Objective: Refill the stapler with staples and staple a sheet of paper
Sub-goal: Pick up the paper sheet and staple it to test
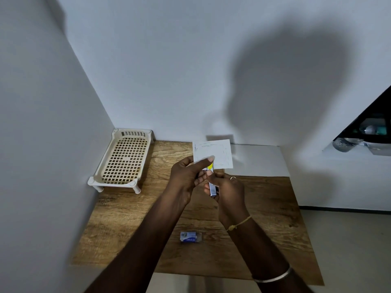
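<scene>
- Head view, centre: my left hand [188,176] is raised above the wooden counter [264,208]. Its thumb and curled fingers pinch the lower left corner of the sheet of paper [218,152].
- Head view, sheet: it is small, white and roughly square, with a faint drawn line running inside its edges. It is held off the counter, facing me, in front of the back wall.
- Head view, just below the sheet: my right hand [228,193] lies beside my left hand, fingers curled tight round the stapler [212,188]. The stapler's silver body points up towards the sheet's lower edge, and a yellow part shows at its tip, right under my left thumb.
- Head view, contact point: my fingers hide the stapler's mouth, so I cannot tell whether it is closed over the paper.
- Head view, right arm: a ring [232,178] sits on one finger, a thread bracelet [239,224] at the wrist and a metal bangle [275,277] further along the forearm.
- Head view, near edge: the blue and white box of staples [191,237] lies flat on the counter between my forearms, well apart from both hands.
- Head view, far left corner: a cream plastic rack [124,159] with a gridded top stands on short legs against the wall.
- Head view, far right: a flat white panel [258,159] lies on the counter against the wall.
</scene>
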Tool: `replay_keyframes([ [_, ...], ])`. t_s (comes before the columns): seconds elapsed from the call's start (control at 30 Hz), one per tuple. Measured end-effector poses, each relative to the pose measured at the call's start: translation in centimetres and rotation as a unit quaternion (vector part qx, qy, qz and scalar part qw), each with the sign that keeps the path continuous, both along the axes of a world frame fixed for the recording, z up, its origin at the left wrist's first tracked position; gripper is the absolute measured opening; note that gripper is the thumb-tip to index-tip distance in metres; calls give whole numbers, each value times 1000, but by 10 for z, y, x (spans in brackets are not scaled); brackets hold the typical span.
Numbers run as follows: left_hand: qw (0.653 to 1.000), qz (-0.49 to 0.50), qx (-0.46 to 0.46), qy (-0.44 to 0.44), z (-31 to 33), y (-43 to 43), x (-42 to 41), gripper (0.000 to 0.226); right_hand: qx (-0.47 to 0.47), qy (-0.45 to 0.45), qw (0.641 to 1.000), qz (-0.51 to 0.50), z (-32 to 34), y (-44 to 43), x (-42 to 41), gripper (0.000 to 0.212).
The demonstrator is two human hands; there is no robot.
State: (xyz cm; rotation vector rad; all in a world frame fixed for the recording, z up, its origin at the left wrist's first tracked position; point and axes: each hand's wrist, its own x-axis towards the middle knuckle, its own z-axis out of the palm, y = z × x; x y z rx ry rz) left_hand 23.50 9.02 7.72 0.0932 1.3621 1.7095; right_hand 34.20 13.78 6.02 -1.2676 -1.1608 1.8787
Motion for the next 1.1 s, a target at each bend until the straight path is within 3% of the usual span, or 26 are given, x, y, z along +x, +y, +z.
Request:
replay_keyframes([
  [0.47,999,31,13,-20,16,7,-8,33,20,51,999,-3,18,2,-1,7],
  [0.67,999,43,8,7,15,8,-11,12,22,85,995,39,22,1,-2,5],
  [1.1,998,58,7,2,19,9,-17,11,31,89,993,69,25,3,-2,5],
])
